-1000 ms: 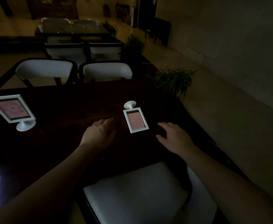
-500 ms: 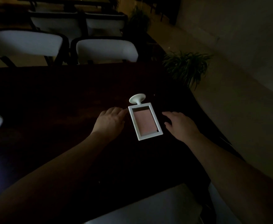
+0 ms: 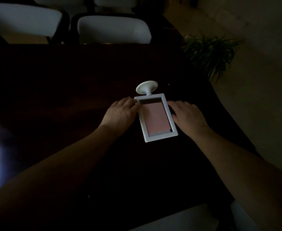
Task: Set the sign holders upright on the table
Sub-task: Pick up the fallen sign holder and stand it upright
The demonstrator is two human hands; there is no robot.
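A white sign holder with a pink card lies flat on the dark table, its round foot pointing away from me. My left hand rests palm down at the frame's left edge, fingertips touching the upper left corner. My right hand lies at the frame's right edge, fingers against it. Neither hand has closed around the frame. The scene is very dim.
Two white chairs stand at the table's far side. A potted plant sits on the floor beyond the right table edge. A white chair seat is below me at the near edge.
Both hands have moved in from beside the flat sign holder until they touch its two long edges. The view has tilted down, and the upright sign holder on the left has left the frame.
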